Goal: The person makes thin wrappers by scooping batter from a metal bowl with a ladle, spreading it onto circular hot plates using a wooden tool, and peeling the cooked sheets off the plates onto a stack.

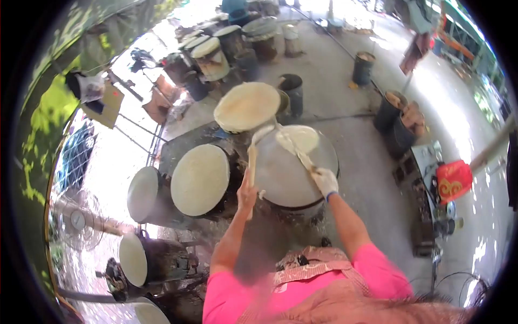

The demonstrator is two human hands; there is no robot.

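A round grey griddle (280, 178) lies in front of me, with a patch of pale batter (305, 139) at its far side. My bare left hand (247, 195) is closed around a long wooden-handled tool (252, 159) at the griddle's left edge. That tool's pale head points to the far rim, its shape unclear. On the right, my white-gloved right hand (325, 182) is closed on a batter-coated stirring tool (303, 158), which slants across the griddle to the far left. Its exact kind cannot be made out.
Beyond the griddle stands a drum with a pale round top (247, 107). More pale round tops (200, 180) are at left, near a fan (78, 220). Several buckets (210, 58) stand at the back. Pails (402, 135) and a red bag (454, 181) are at right.
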